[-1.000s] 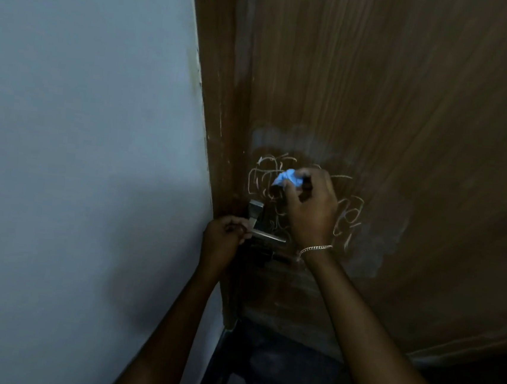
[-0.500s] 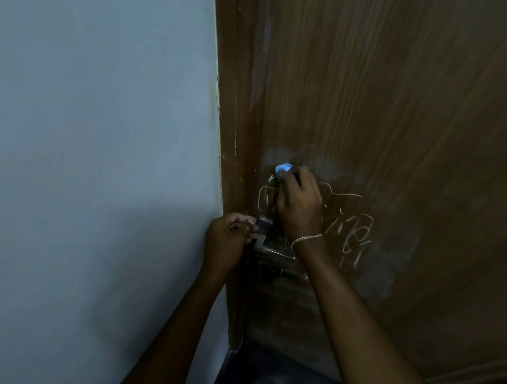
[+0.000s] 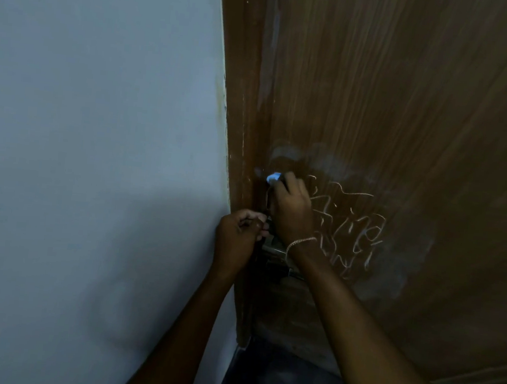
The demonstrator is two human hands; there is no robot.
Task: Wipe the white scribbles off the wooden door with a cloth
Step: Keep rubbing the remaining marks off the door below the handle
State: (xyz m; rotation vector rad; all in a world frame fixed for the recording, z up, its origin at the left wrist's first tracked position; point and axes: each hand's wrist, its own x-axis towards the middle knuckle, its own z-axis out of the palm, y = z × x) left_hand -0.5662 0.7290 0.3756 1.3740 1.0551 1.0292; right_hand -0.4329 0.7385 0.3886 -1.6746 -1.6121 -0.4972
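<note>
A brown wooden door (image 3: 410,98) fills the right half of the view. White scribbles (image 3: 354,229) run across it at handle height, with pale smeared patches above and to the right. My right hand (image 3: 290,211) presses a small light blue cloth (image 3: 273,177) against the door at the left end of the scribbles. Only a bit of cloth shows above my fingers. My left hand (image 3: 237,236) is closed around the metal door handle (image 3: 271,249), which is mostly hidden behind both hands.
A pale grey-blue wall (image 3: 95,145) takes up the left half, meeting the door frame (image 3: 239,97). Dark floor (image 3: 283,380) shows below the door between my forearms. A thin bracelet (image 3: 300,241) sits on my right wrist.
My right hand with the cloth has moved left and slightly up along the door, towards its edge. My left hand has stayed on the handle. The view has shifted a little.
</note>
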